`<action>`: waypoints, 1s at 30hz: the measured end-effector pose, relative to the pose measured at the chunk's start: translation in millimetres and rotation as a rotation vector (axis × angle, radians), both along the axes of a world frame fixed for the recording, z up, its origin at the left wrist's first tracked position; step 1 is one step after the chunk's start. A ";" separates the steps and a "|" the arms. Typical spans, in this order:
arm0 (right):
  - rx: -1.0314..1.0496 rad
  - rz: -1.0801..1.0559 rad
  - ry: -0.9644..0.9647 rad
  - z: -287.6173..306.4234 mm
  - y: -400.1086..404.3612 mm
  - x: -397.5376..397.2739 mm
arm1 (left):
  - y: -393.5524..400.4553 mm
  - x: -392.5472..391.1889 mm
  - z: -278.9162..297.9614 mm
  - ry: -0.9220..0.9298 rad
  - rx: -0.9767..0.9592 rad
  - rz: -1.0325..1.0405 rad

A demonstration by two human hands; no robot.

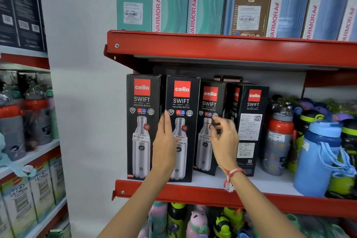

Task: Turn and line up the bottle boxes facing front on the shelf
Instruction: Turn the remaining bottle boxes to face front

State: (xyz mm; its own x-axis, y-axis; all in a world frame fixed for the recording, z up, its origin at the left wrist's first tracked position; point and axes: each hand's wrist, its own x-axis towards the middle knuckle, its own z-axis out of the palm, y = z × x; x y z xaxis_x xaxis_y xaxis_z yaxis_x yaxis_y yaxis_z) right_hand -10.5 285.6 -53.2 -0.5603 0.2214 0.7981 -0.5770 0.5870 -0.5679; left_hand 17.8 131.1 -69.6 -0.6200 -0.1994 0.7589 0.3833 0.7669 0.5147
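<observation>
Several black bottle boxes stand on the red shelf (193, 189). The first box (142, 102) and second box (183, 102) face front at the shelf's front edge. The third box (209, 106) faces front but sits further back. The fourth box (251, 121) is turned, showing its text side. My left hand (164, 145) lies flat with straight fingers against the seam between the first and second boxes. My right hand (225, 141) hovers before the third box, fingers curled and apart, holding nothing.
Loose bottles crowd the shelf's right end, among them a grey-and-red bottle (278, 141) and a blue bottle (318, 156). Tall boxes (173, 0) fill the shelf above. More bottles (197, 222) stand below. Another rack (29, 141) stands at the left.
</observation>
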 end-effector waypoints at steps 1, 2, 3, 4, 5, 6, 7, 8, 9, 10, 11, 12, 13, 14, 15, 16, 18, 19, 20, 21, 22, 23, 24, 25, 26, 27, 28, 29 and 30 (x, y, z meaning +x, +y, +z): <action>-0.023 -0.028 -0.008 -1.8 3.5 -1.9 | 1.6 1.1 -1.2 0.068 -0.103 0.047; -0.040 -0.052 -0.014 -3.0 7.2 -3.0 | 3.4 2.9 -1.9 0.127 -0.180 0.082; -0.055 -0.076 -0.011 -3.3 11.3 -4.4 | 5.6 3.9 -1.5 0.181 -0.230 0.100; -0.071 -0.095 -0.001 -2.5 15.3 -4.9 | 8.9 4.7 -1.0 0.227 -0.282 0.085; -0.087 -0.113 0.006 -1.1 19.9 -4.8 | 14.3 5.9 0.1 0.257 -0.335 0.029; -0.098 -0.137 0.005 0.9 25.0 -3.9 | 21.6 6.7 1.5 0.269 -0.366 -0.051; -0.100 -0.174 -0.001 2.5 31.0 -3.6 | 30.0 6.4 2.2 0.253 -0.364 -0.131; -0.100 -0.223 -0.018 4.1 37.3 -3.2 | 37.3 4.9 2.2 0.216 -0.342 -0.189; -0.102 -0.281 -0.047 5.3 43.7 -3.1 | 44.3 3.0 2.2 0.196 -0.317 -0.219; -0.102 -0.346 -0.087 5.6 49.5 -3.8 | 50.9 -0.7 1.6 0.199 -0.297 -0.230; -0.096 -0.411 -0.135 5.0 54.1 -4.9 | 56.7 -5.6 0.2 0.197 -0.267 -0.244; -0.089 -0.458 -0.187 3.8 58.2 -6.3 | 61.8 -9.2 -0.7 0.185 -0.225 -0.266; -0.085 -0.483 -0.237 2.5 61.3 -8.3 | 66.3 -12.7 -1.5 0.162 -0.186 -0.287; -0.092 -0.482 -0.285 0.8 63.8 -11.1 | 70.6 -15.6 -2.5 0.145 -0.157 -0.305; -0.110 -0.462 -0.330 0.1 65.8 -13.9 | 74.6 -17.9 -3.3 0.124 -0.132 -0.318; -0.126 -0.433 -0.367 -0.6 68.1 -17.0 | 78.9 -20.6 -4.2 0.098 -0.107 -0.333; -0.143 -0.377 -0.399 -0.9 73.5 -22.8 | 87.7 -24.0 -4.1 0.053 -0.044 -0.371; -0.150 -0.357 -0.396 -1.1 77.4 -26.0 | 91.3 -25.8 -2.8 0.033 -0.011 -0.385; -0.153 -0.346 -0.388 -1.4 82.1 -28.8 | 94.4 -28.0 -0.9 0.014 0.016 -0.393; -0.154 -0.334 -0.378 -1.4 86.8 -29.7 | 96.8 -30.0 1.2 -0.005 0.039 -0.401; -0.157 -0.314 -0.364 -2.0 92.1 -29.7 | 99.0 -31.7 3.4 -0.025 0.060 -0.413; -0.163 -0.281 -0.347 -2.4 97.9 -28.3 | 101.3 -33.1 5.8 -0.047 0.077 -0.428; -0.172 -0.238 -0.339 -2.3 104.1 -25.3 | 104.0 -34.2 8.3 -0.072 0.089 -0.442; -0.176 -0.189 -0.342 -1.5 110.6 -21.0 | 107.0 -35.1 10.6 -0.097 0.096 -0.456; -0.179 -0.134 -0.353 -0.7 118.0 -17.0 | 110.4 -36.6 12.1 -0.126 0.103 -0.472; -0.187 -0.068 -0.364 1.6 125.4 -12.3 | 114.1 -37.8 13.2 -0.159 0.112 -0.490; -0.204 0.011 -0.373 4.7 133.6 -7.9 | 118.1 -38.7 13.8 -0.197 0.123 -0.507; -0.229 0.100 -0.379 9.4 141.0 -2.8 | 121.7 -39.5 14.2 -0.235 0.131 -0.521; -0.256 0.188 -0.385 14.6 148.1 1.9 | 125.1 -39.9 14.7 -0.268 0.131 -0.535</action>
